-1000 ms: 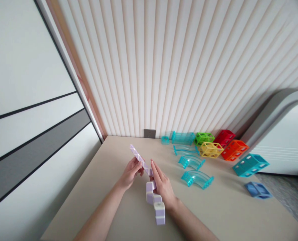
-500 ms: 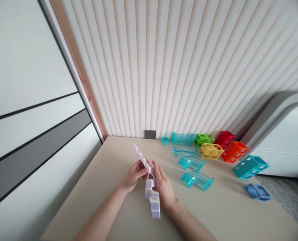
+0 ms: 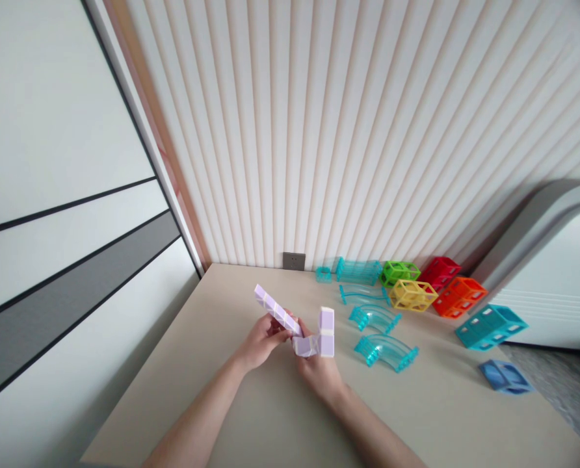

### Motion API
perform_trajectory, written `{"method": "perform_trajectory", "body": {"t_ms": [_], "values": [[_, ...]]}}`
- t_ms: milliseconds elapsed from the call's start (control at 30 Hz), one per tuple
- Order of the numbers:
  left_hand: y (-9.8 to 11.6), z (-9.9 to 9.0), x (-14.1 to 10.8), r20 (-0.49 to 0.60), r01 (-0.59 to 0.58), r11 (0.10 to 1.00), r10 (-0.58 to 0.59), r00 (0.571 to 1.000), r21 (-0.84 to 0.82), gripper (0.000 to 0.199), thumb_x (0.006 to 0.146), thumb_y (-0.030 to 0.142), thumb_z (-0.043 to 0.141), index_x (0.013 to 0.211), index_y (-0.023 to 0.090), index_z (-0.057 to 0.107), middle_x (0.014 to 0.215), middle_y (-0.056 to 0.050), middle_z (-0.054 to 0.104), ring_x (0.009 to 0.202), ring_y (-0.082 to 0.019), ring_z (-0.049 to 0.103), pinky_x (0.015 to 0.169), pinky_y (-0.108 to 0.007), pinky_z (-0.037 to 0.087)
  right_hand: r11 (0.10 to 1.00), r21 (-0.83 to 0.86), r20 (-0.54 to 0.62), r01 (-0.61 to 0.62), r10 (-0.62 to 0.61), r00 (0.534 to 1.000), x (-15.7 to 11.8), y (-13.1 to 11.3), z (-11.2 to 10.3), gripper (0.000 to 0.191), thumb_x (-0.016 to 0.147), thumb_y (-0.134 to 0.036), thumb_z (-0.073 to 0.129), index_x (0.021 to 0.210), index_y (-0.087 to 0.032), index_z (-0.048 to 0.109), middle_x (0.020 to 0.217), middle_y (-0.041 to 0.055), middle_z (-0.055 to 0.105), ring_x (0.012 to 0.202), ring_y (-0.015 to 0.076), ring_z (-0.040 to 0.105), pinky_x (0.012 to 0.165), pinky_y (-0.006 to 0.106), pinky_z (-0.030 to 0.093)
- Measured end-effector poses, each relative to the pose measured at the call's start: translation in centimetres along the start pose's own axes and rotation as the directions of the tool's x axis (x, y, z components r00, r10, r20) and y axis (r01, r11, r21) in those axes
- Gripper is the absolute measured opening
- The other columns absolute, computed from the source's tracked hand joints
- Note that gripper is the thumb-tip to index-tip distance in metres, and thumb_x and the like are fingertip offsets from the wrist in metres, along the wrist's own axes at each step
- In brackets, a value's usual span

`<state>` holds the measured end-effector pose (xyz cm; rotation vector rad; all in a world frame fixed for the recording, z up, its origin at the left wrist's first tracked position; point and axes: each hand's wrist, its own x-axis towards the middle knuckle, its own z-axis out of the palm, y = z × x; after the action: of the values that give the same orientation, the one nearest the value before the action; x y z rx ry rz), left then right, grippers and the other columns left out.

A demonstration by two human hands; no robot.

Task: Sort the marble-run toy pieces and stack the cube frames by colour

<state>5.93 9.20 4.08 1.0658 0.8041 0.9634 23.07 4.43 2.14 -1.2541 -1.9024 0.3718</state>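
A lilac segmented toy with white edges (image 3: 276, 312) is held above the table between both hands. Its straight arm points to the upper left, and its other end bends and rises at the right. My left hand (image 3: 262, 340) is closed around the middle, near the straight arm. My right hand (image 3: 320, 376) grips the bent part from below, and its fingers are partly hidden behind the segments.
On the beige table (image 3: 212, 292), clear teal curved tracks (image 3: 386, 351) lie to the right of the hands. Beyond them are green, yellow (image 3: 411, 295), red, orange (image 3: 460, 297), teal and blue (image 3: 505, 376) open-frame blocks. A ribbed wall stands behind.
The toy's lower segments have swung from hanging near me to standing up at the right. The straight arm tilts lower to the left. My right hand has turned beneath the toy.
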Motion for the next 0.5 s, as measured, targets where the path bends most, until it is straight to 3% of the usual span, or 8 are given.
{"method": "perform_trajectory", "body": {"t_ms": [100, 167, 233, 333, 400, 500], "values": [[-0.3, -0.2, -0.1, 0.021, -0.037, 0.999, 0.037, 0.999, 0.019, 0.048, 0.07, 0.039, 0.087, 0.109, 0.018, 0.069, 0.104, -0.01, 0.076, 0.097, -0.025, 0.068, 0.084, -0.034, 0.052, 0.953, 0.286, 0.068, -0.098, 0.082, 0.994, 0.7, -0.8, -0.1, 0.035, 0.097, -0.024, 0.046, 0.128, -0.019, 0.061, 0.092, 0.0062, 0.074, 0.078, 0.0199, 0.069, 0.07, 0.029, 0.057], [-0.6, -0.2, -0.1, 0.029, -0.028, 0.999, 0.028, 0.999, 0.015, 0.05, 0.072, 0.04, 0.086, 0.113, 0.019, 0.067, 0.107, -0.01, 0.075, 0.096, -0.024, 0.068, 0.08, -0.032, 0.053, 0.915, 0.369, 0.093, -0.164, 0.139, 0.986, 0.9, -1.1, -0.1, 0.027, 0.097, -0.029, 0.049, 0.114, -0.018, 0.067, 0.076, 0.0024, 0.07, 0.065, 0.0173, 0.063, 0.061, 0.027, 0.054], [-0.9, -0.3, 0.0, 0.048, -0.03, 0.999, 0.029, 0.998, 0.021, 0.048, 0.072, 0.041, 0.086, 0.111, 0.019, 0.068, 0.107, -0.01, 0.074, 0.095, -0.023, 0.068, 0.078, -0.031, 0.053, 0.887, 0.406, 0.122, -0.222, 0.188, 0.975, 0.8, -1.3, 0.1, 0.024, 0.095, -0.031, 0.05, 0.102, -0.017, 0.069, 0.064, -0.0008, 0.063, 0.057, 0.0153, 0.057, 0.055, 0.025, 0.05], [-1.0, -0.3, 0.2, 0.058, -0.077, 0.994, 0.073, 0.996, 0.074, 0.04, 0.072, 0.04, 0.086, 0.101, 0.017, 0.071, 0.098, -0.009, 0.074, 0.09, -0.022, 0.068, 0.081, -0.032, 0.052, 0.868, 0.426, 0.14, -0.254, 0.214, 0.967, 0.6, -1.3, 0.3, 0.028, 0.095, -0.035, 0.051, 0.108, -0.017, 0.068, 0.06, -0.0022, 0.059, 0.054, 0.015, 0.055, 0.051, 0.024, 0.047], [-0.9, -0.3, 0.3, 0.011, -0.116, 0.988, 0.115, 0.993, 0.099, 0.037, 0.073, 0.04, 0.085, 0.098, 0.016, 0.072, 0.093, -0.008, 0.074, 0.087, -0.022, 0.067, 0.081, -0.032, 0.052, 0.877, 0.402, 0.115, -0.265, 0.239, 0.964, 0.6, -1.2, 0.2, 0.035, 0.094, -0.039, 0.052, 0.116, -0.017, 0.066, 0.064, -0.0009, 0.061, 0.056, 0.0158, 0.056, 0.051, 0.024, 0.047], [-0.8, -0.3, 0.4, -0.124, -0.159, 0.986, 0.165, 0.979, 0.055, 0.04, 0.07, 0.042, 0.086, 0.097, 0.017, 0.07, 0.093, -0.007, 0.073, 0.09, -0.023, 0.067, 0.085, -0.033, 0.052, 0.878, 0.325, 0.091, -0.352, 0.341, 0.936, 0.6, -1.0, 0.0, 0.04, 0.093, -0.046, 0.053, 0.111, -0.014, 0.069, 0.062, -0.0002, 0.061, 0.053, 0.0154, 0.054, 0.048, 0.023, 0.043]]}}
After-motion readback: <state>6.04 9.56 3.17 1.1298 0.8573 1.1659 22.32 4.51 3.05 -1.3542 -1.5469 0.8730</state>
